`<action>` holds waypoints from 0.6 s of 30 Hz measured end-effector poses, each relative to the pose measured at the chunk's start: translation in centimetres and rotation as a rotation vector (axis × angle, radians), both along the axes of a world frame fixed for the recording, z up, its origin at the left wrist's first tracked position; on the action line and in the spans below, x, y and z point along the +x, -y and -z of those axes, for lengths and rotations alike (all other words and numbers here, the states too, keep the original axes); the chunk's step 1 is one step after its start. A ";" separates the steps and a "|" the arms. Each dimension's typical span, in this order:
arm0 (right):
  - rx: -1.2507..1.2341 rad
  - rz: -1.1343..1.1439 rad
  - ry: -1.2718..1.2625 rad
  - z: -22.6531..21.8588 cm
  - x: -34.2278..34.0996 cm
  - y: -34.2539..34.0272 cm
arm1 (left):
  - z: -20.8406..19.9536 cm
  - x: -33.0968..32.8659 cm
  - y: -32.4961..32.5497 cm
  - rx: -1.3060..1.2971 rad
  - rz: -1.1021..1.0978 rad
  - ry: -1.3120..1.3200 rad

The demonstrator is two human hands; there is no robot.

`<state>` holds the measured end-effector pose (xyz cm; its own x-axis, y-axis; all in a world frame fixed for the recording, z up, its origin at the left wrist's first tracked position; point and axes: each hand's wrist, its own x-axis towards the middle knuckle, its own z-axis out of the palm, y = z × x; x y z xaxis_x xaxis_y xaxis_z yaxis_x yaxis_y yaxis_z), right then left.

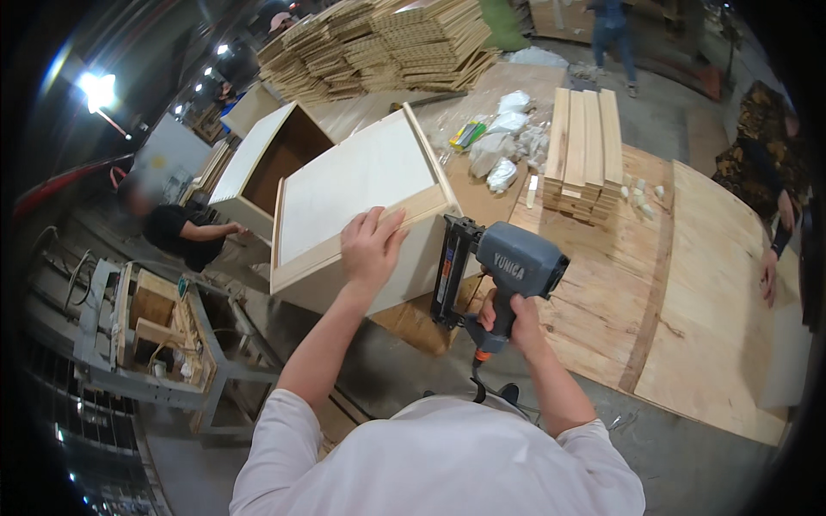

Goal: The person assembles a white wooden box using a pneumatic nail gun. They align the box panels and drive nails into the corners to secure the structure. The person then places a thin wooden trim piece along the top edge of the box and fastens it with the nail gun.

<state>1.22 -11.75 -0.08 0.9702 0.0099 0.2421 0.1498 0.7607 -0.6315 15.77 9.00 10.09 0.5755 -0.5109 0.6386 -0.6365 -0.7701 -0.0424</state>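
- The plywood table (pixel 645 301) spreads across the right side, a dark seam running between two sheets.
- A big pile of boards (pixel 379 52) stands at the far side.
- The wooden box (pixel 357 198) is in the middle, just left of the nail gun, with a white panel framed by pale strips on top.
- A second box (pixel 262 159) stands just beyond it to the left, its dark inside showing.
- A stack of planks (pixel 585 146) sits on the table, right of the middle.
- The nail gun (pixel 520 258) is near the box's right corner; whether its nose touches the wood I cannot tell.
- The right hand (pixel 514 320) has its fingers wrapped round the gun's handle.
- The left hand (pixel 372 249) lies on the box's near strip, fingers stretched out and slightly parted, grasping nothing.
- Crumpled plastic bags (pixel 502 146) lie left of the planks.
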 end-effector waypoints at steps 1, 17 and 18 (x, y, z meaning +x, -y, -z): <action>-0.010 0.060 -0.008 -0.1 0.0 -0.5 | 0.0 0.3 1.2 -0.013 -0.035 0.016; 0.008 0.248 -0.051 0.4 1.2 -4.6 | 0.1 0.2 0.9 0.027 0.003 0.058; -0.005 0.259 -0.051 0.5 1.3 -4.7 | 0.1 0.3 0.9 0.033 0.001 0.070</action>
<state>2.52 -7.06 -0.56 0.9516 -0.2392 0.1932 0.3068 0.6984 -0.6466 16.02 8.07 9.96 0.5298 -0.5326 0.6600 -0.6319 -0.7670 -0.1118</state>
